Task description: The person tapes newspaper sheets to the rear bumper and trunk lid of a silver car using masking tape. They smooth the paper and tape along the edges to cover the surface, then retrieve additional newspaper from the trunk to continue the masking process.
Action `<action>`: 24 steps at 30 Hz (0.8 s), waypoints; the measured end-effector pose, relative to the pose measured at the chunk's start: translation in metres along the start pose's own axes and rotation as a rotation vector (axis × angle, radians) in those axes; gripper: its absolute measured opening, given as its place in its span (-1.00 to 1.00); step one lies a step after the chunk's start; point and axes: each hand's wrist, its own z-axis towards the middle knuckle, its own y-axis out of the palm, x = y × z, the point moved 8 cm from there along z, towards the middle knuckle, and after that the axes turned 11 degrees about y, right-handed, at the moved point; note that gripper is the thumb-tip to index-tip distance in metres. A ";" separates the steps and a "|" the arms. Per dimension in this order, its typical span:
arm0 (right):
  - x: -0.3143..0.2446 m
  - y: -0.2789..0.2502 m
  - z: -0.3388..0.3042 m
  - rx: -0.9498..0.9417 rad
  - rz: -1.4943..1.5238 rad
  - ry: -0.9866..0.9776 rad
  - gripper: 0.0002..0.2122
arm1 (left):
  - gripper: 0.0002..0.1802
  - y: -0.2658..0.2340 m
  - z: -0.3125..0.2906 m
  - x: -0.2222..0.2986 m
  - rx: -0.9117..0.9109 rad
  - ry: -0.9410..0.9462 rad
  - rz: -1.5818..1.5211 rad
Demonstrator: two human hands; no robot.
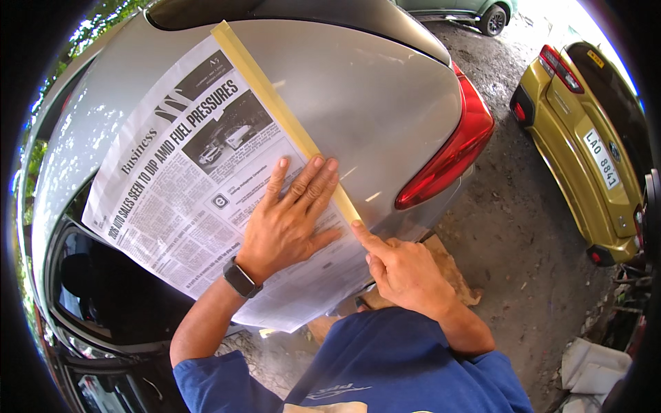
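Note:
A sheet of newspaper lies against the silver car's rear side panel. A strip of yellow masking tape runs along its right edge, from the window down toward me. My left hand rests flat on the paper with its fingers spread, the fingertips at the tape. At the tape's near end, my right hand presses with an outstretched index finger. Its other fingers are curled, and I see nothing held in them. A dark watch is on my left wrist.
The car's red tail light is to the right of the tape. Farther right stands a gold car, with a green vehicle at the back. Brown cardboard lies on the rough ground below. White containers sit at the lower right.

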 end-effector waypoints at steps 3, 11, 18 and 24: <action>0.002 0.001 -0.001 0.006 0.005 0.013 -0.51 | -0.11 0.000 0.001 0.002 -0.011 0.003 -0.024; 0.003 0.007 0.010 -0.083 -0.067 0.043 -0.50 | -0.31 0.003 -0.003 0.013 0.015 0.004 -0.185; 0.007 0.012 0.009 -0.087 -0.085 0.044 -0.50 | -0.36 0.013 -0.007 0.041 0.030 -0.024 -0.148; 0.042 0.008 -0.033 -0.005 0.714 0.017 -0.54 | -0.38 0.022 -0.011 0.046 0.054 -0.036 -0.147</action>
